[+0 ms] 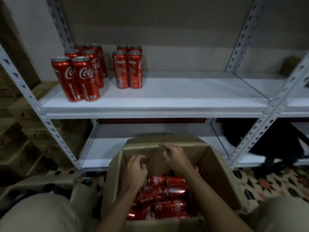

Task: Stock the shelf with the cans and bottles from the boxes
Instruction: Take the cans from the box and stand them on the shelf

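Head view: hands [151, 164] blurred, grip unclear.

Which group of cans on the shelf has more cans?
The left group of cans: six, in three rows. The right group of cans has only four.

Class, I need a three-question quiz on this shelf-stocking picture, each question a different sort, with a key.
1. True or false: the red drink cans on the upper white metal shelf stand in two separate groups.
2. The cans in the brown cardboard box: A upright, B lying on their sides, C stacked on the floor?
3. Fill in: the left hand and right hand are over the ____.

Key: 1 true; 2 B; 3 box.
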